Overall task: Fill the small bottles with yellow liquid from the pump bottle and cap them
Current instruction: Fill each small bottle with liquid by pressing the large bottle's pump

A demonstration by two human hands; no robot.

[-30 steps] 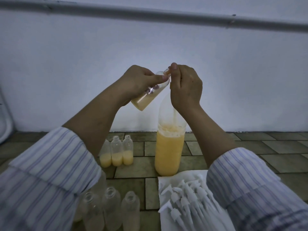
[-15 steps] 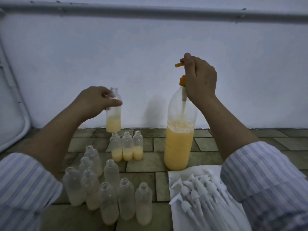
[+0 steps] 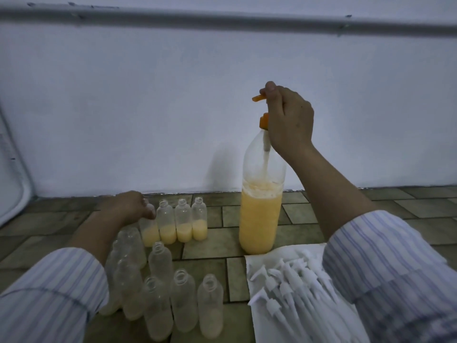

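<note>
A tall clear pump bottle (image 3: 261, 219) half full of yellow liquid stands on the tiled floor by the wall. My right hand (image 3: 288, 120) grips its orange pump head (image 3: 262, 110) at the top. My left hand (image 3: 131, 206) holds a small filled bottle (image 3: 149, 232) by its neck, set down at the left end of a row of three other part-filled small bottles (image 3: 184, 224). Several empty small bottles (image 3: 173, 293) stand in a cluster in front. White spray caps (image 3: 286, 293) lie on a white paper (image 3: 272, 253) at the right.
A white wall (image 3: 148, 107) rises just behind the bottles, with a grey pipe (image 3: 222, 19) running across its top. A curved white object (image 3: 12, 194) leans at the far left. Brown floor tiles (image 3: 408, 206) extend to the right.
My left hand has taken the filled small bottle away from the pump spout, lowered it and set it beside the row of filled bottles. My right hand has stayed on the pump head.
</note>
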